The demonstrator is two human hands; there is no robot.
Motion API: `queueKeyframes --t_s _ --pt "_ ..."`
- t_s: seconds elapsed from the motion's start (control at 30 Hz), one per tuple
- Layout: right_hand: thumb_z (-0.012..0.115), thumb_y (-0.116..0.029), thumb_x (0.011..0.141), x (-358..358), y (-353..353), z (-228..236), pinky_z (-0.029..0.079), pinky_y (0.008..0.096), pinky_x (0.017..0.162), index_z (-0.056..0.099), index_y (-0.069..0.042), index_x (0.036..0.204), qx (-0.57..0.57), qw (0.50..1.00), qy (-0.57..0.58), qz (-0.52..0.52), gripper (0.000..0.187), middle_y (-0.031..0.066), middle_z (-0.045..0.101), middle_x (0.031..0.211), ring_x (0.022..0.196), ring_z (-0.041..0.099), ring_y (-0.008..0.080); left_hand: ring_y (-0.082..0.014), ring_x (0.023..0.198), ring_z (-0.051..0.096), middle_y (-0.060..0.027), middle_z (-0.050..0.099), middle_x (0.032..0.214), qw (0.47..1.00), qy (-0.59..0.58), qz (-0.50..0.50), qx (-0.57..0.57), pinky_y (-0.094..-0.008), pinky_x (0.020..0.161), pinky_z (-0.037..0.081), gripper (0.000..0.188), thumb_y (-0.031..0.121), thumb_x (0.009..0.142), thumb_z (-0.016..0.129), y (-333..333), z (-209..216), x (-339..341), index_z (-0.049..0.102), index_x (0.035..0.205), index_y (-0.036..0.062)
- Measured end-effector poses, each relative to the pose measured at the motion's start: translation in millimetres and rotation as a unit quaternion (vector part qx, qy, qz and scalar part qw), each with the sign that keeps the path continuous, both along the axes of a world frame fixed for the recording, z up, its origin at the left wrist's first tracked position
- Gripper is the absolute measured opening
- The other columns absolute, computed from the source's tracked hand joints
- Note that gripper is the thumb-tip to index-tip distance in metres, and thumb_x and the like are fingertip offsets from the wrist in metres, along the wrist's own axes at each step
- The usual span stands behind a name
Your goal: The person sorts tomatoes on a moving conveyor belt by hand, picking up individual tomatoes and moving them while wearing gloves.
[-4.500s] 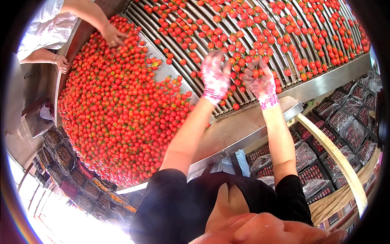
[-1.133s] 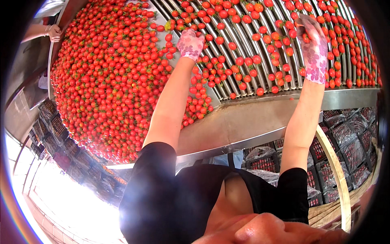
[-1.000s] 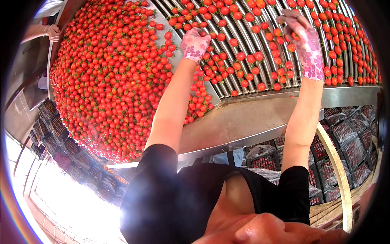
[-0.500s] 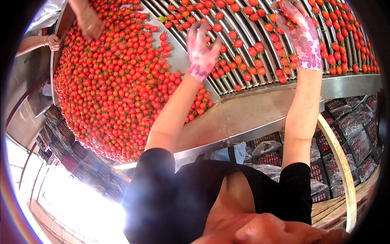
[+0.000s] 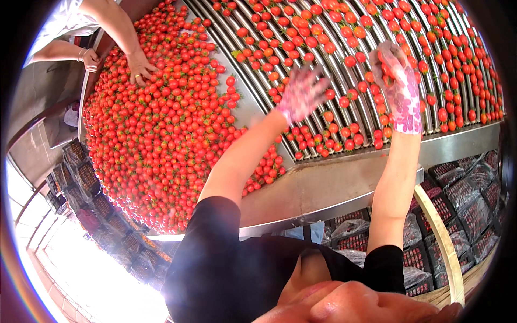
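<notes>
Cherry tomatoes (image 5: 172, 118) lie in a deep heap in the metal bin at the left, many with green stems. More of them are spread in rows over the steel roller conveyor (image 5: 336, 67). My left hand (image 5: 305, 93), in a pink and white patterned glove, is spread open just over the rollers, slightly blurred, with tomatoes around it. Farther right, my right hand (image 5: 399, 89), gloved in the same pattern with darkened fingertips, curls its fingers around cherry tomatoes; red shows between thumb and fingers. How many it holds is hidden.
A co-worker's hand (image 5: 141, 67) reaches onto the tomato heap at the far left; the other hand (image 5: 89, 59) rests at the bin's rim. A metal ledge (image 5: 334, 183) runs along my side. Black crates (image 5: 431, 210) with plastic wrap stand stacked below, by a curved pale bar (image 5: 439, 231).
My left hand has moved right and toward me, its fingers spreading. My right hand has come nearer with its fingers curled. The co-worker's hand reaches farther over the heap. More tomatoes cover the rollers.
</notes>
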State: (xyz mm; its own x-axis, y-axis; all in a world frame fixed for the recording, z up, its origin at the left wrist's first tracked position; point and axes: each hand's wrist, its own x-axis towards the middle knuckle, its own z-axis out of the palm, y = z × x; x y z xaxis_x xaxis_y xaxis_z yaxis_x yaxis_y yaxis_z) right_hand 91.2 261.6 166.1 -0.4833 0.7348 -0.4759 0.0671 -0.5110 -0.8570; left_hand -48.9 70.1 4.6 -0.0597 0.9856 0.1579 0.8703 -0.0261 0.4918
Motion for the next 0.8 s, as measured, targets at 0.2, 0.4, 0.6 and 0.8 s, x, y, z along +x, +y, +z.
queueKeyframes --t_s 0.2,0.4,0.6,0.8 --pt "0.067 -0.026 0.091 -6 -7 6 0.043 0.02 0.066 0.061 -0.006 0.109 -0.05 0.998 0.031 -0.016 0.028 0.0039 0.062 0.091 0.079 0.056 0.0086 -0.0382 0.148 0.019 -0.0132 0.026 0.16 0.978 0.035 0.202 -0.029 -0.0557 0.12 0.012 0.067 0.049 0.093 0.054 93 -2 -105 0.038 0.15 0.0192" --pt "0.064 -0.025 0.092 -7 -9 3 0.041 0.0199 0.064 0.062 -0.004 0.113 -0.036 0.999 0.037 -0.005 0.03 0.0039 0.062 0.092 0.076 0.053 0.0085 -0.0418 0.146 0.02 -0.0176 0.028 0.157 0.983 0.007 0.182 -0.032 -0.0556 0.118 0.021 0.065 0.043 0.093 0.055 81 -2 -70 0.038 0.149 0.0145" --pt "0.063 -0.023 0.092 -17 -11 5 0.04 0.0202 0.062 0.062 -0.003 0.115 -0.06 0.997 0.04 -0.02 0.03 0.0043 0.063 0.093 0.071 0.053 0.009 -0.0353 0.127 0.05 -0.0177 0.056 0.132 0.94 0.049 0.291 0.17 -0.0431 0.108 0.043 0.044 0.01 0.091 0.056 74 -11 -92 0.052 0.135 0.007" --pt "0.059 -0.021 0.094 -9 -10 -2 0.04 0.0221 0.059 0.06 -0.001 0.118 -0.058 0.994 0.089 0.016 0.031 0.007 0.066 0.093 0.066 0.053 0.0099 -0.0374 0.108 0.06 -0.0207 0.062 0.116 0.922 0.003 0.378 -0.088 -0.0451 0.094 0.049 0.036 0.018 0.083 0.065 124 8 -158 0.063 0.117 0.0053"
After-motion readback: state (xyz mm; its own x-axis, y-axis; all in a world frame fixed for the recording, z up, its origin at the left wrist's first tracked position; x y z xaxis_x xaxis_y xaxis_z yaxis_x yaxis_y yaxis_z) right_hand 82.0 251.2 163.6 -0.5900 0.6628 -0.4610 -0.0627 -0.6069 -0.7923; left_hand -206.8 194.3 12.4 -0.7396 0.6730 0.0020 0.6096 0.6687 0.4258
